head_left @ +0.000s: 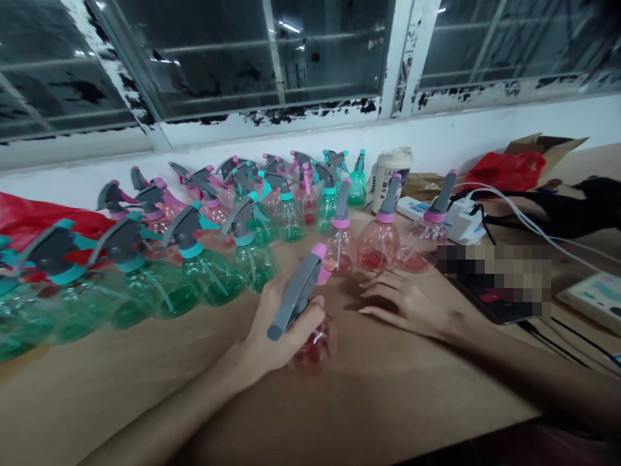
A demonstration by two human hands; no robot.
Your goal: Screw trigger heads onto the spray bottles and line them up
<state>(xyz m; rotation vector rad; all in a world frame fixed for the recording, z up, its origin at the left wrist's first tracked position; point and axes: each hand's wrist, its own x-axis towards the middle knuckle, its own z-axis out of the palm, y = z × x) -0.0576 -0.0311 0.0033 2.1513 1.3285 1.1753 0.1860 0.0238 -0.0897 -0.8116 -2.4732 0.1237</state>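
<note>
Wrapped around the neck of a pink spray bottle (313, 349) is my left hand (279, 323). The bottle's grey trigger head (298, 291) with a pink nozzle points away from me, and its clear pink body is partly hidden by my fingers. My right hand (405, 301) lies palm down on the table with its fingers stretched out, holding nothing. Just beyond it stand three pink spray bottles, the closest to its fingers being the middle one (378, 243). To the left of my left hand are several green spray bottles, among them one (211, 275) with a turquoise collar.
More pink and green spray bottles crowd the back left by the wall. A paper cup (388, 178), a white charger (463, 220) with cables, and a phone (490, 294) are at the right. Red plastic bags (507, 171) and an open cardboard box (546, 149) lie behind.
</note>
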